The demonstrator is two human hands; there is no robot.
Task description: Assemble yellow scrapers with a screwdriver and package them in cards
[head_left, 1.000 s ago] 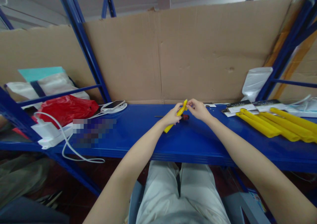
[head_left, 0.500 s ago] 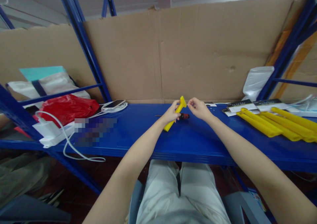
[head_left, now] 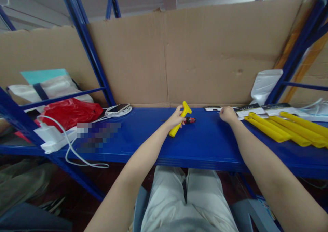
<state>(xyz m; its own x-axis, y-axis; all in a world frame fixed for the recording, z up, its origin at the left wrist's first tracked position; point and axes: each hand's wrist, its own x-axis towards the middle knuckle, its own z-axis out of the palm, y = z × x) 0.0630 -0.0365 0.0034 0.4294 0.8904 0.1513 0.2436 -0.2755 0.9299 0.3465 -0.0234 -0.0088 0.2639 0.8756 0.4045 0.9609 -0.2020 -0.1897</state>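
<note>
My left hand (head_left: 176, 117) is wrapped round a yellow tool with a straight handle and a wider angled head (head_left: 186, 108), held tilted over the blue tabletop. A red and black screwdriver (head_left: 191, 120) lies behind and beside it, its thin shaft pointing left. Farther right, my right hand (head_left: 228, 115) is down at the back of the tabletop with its fingers closed together. Anything in those fingers is too small or hidden to make out. Black and white packaging cards (head_left: 213, 108) lie just left of this hand and to its right.
Several yellow handles on cards (head_left: 269, 127) lie at the right of the blue table (head_left: 200, 146). A cardboard sheet (head_left: 205, 54) stands behind. At left are a phone (head_left: 119, 108), a red bag (head_left: 71, 113), a white power strip (head_left: 60, 141) and a dangling cable.
My right hand has moved away from the yellow tool's head, rightward to the back of the table near the cards. My left hand keeps hold of the tool, its head turned slightly left.
</note>
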